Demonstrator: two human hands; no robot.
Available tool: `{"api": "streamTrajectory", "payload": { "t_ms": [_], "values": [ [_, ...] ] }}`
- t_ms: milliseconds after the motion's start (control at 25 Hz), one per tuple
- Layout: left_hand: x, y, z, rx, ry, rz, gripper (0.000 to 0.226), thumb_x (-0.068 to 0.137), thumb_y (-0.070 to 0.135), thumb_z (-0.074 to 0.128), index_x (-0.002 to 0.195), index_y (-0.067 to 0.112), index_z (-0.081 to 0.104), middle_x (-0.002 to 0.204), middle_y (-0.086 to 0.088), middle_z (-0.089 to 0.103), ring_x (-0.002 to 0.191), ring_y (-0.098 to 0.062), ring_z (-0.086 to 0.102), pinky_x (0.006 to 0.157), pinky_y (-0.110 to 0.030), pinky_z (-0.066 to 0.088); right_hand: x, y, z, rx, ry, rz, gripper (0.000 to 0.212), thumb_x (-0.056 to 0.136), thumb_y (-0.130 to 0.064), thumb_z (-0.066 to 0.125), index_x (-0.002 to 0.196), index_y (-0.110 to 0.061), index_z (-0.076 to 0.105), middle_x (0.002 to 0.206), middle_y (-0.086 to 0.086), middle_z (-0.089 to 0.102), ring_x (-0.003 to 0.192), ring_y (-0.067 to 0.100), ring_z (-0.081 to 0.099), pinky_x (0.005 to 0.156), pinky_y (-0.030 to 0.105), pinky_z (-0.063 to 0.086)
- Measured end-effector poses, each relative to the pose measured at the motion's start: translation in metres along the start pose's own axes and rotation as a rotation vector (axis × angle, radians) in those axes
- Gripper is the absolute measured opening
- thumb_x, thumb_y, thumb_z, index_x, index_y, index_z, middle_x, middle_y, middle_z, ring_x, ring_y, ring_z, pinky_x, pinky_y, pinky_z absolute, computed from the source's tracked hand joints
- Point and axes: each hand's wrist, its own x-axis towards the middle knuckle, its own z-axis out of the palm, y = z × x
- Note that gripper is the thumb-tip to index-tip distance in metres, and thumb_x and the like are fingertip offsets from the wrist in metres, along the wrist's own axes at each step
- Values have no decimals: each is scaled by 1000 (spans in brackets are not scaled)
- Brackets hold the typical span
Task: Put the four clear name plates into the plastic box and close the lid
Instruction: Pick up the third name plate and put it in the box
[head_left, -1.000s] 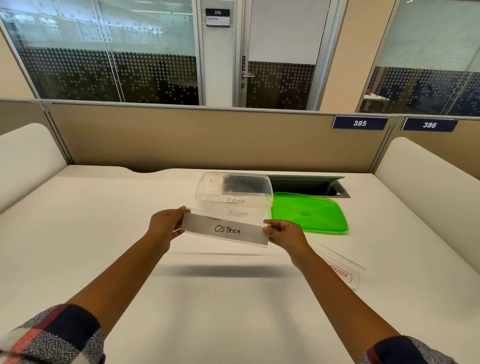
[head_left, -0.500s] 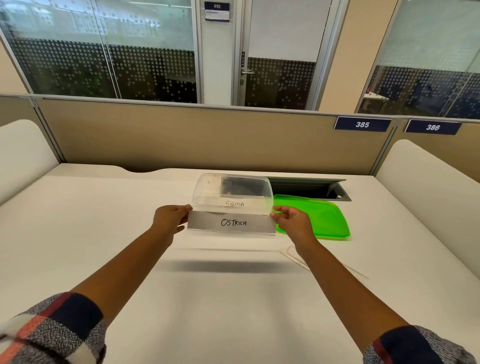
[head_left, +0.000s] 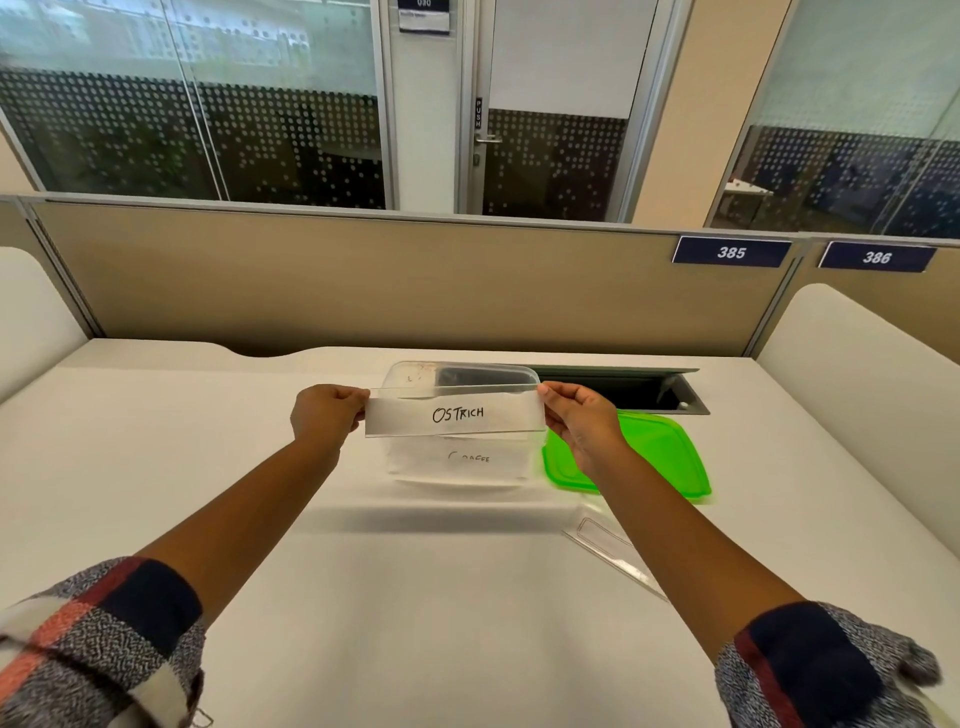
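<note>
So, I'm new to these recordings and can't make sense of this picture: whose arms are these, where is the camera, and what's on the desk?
There is no machine here. The camera sits on a person's head, looking forward and down at their own bare arms. The left hand and right hand each pinch one end of a clear name plate reading OSTRICH, held over an open clear plastic box. More plates seem to be inside it. The green lid lies on the white desk right of the box. Another clear plate lies on the desk under the right forearm.
</note>
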Motion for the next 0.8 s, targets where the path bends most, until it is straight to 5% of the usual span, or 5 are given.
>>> {"api": "streamTrajectory", "payload": {
  "t_ms": [160,360,600,800],
  "values": [
    [7,-2,9,-3,-74,-3,25,85,-2,56,107,-1,65,113,-19,66,88,-26,58,82,-34,49,14,1,1,-21,28,2,6,85,-4,62,90,-6,64,79,4,63,70,11,58,65,16,53],
    [17,-7,27,110,-40,25,45,81,-13,46,117,8,62,128,-11,60,80,-22,52,54,-18,38,27,13,1,-90,90,-16,29,83,-13,67,108,0,65,81,-4,64,74,4,56,68,17,42],
    [33,-23,42,259,18,-7,47,83,-12,43,118,13,63,140,-11,50,124,-31,46,52,-15,28,41,30,-1,-202,190,-14,33,79,-24,72,105,-5,69,128,12,60,116,22,56,104,34,41],
    [38,-36,50,334,39,-4,48,85,-11,35,115,13,64,146,-9,43,131,-32,38,54,-12,25,49,38,-3,-341,228,-84,37,79,-33,71,105,-7,69,134,9,56,120,25,53,102,37,40]
  ]
}}
